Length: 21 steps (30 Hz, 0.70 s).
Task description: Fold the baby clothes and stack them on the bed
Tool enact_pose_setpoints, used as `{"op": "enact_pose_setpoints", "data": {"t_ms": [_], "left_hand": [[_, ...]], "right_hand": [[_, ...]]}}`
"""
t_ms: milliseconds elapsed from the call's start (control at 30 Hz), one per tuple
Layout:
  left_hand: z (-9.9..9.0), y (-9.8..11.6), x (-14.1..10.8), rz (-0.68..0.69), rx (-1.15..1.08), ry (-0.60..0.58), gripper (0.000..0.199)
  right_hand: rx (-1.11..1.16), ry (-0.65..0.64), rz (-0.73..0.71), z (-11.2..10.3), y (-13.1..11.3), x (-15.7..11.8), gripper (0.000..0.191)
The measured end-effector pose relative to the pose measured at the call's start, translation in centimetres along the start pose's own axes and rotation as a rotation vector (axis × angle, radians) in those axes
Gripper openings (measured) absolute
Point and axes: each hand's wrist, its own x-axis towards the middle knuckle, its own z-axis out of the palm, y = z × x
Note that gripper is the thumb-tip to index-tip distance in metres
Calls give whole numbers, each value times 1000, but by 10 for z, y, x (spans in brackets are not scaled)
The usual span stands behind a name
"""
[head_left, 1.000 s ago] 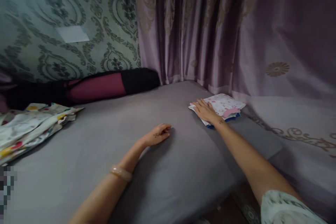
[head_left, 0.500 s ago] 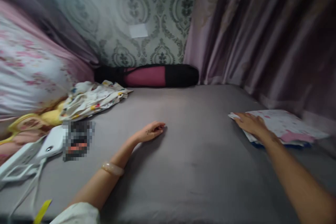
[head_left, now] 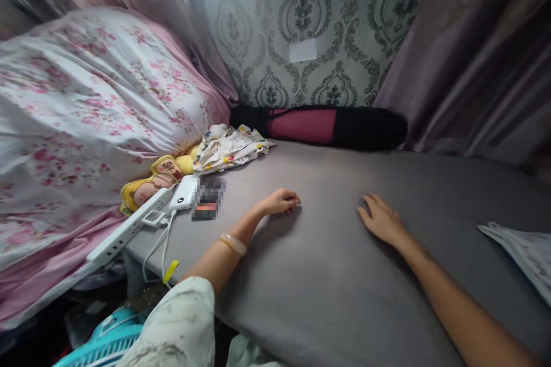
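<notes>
My left hand [head_left: 282, 201] is low over the grey sheet [head_left: 327, 275], its fingers loosely bent and a little apart, with nothing seen in them. A pale bangle [head_left: 233, 243] circles that wrist. To its right, my right hand [head_left: 381, 219] is open and empty above the sheet, thumb and fingers apart. A folded stack of patterned cloth [head_left: 523, 249] lies at the right edge of the view, apart from my right hand and partly cut off. Left of my left hand lies a crumpled white cloth with a coloured print [head_left: 232, 149].
A white power strip [head_left: 133, 226], a white charging device [head_left: 184, 192] with cables and a blurred-out item [head_left: 209, 199] lie at left. A black and pink long bag [head_left: 310, 125] lies along the wall. A turquoise fan [head_left: 107, 344] stands below the bed edge.
My right hand has left the folded cloth stack and moved left over the sheet. The view has turned left, showing more of the floral cover and the fan. My left hand keeps its pose.
</notes>
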Motion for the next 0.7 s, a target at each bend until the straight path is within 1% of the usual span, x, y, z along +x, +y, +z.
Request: {"op": "enact_pose_setpoints", "data": {"t_ms": [33, 67, 133, 167, 233, 267, 300, 400, 467, 567, 633, 700], "left_hand": [[-7, -1, 4, -24, -27, 39, 16], [-17, -4, 7, -43, -43, 103, 15], [-42, -11, 12, -70, -35, 262, 14], [-57, -15, 13, -87, -12, 353, 14], [-90, -25, 13, -135, 89, 509, 15], [-107, -30, 12, -180, 159, 615, 15], [-124, -34, 10, -207, 189, 680, 17], [-171, -45, 1, -271, 271, 820, 17], [-198, -52, -4, -312, 324, 903, 14], [-227, -61, -7, -408, 433, 988, 17], [-239, -67, -7, -469, 482, 996, 25], [-247, -73, -7, -490, 484, 976, 30]], "right_hand": [[14, -13, -36, 7, -20, 2, 56], [20, -25, -68, 11, -38, 3, 57], [30, -50, -112, 17, -66, 4, 60], [29, -55, -122, 18, -76, 4, 62], [14, -50, -129, 19, -89, 2, 63], [4, -45, -129, 19, -92, 0, 63], [-6, -40, -129, 19, -93, -1, 62], [-29, -20, -133, 19, -95, -5, 62], [-40, -4, -134, 20, -95, -5, 62], [-32, 3, -133, 21, -96, -5, 61], [-23, 5, -134, 21, -96, -5, 60], [-21, 12, -137, 21, -96, -5, 60]]}}
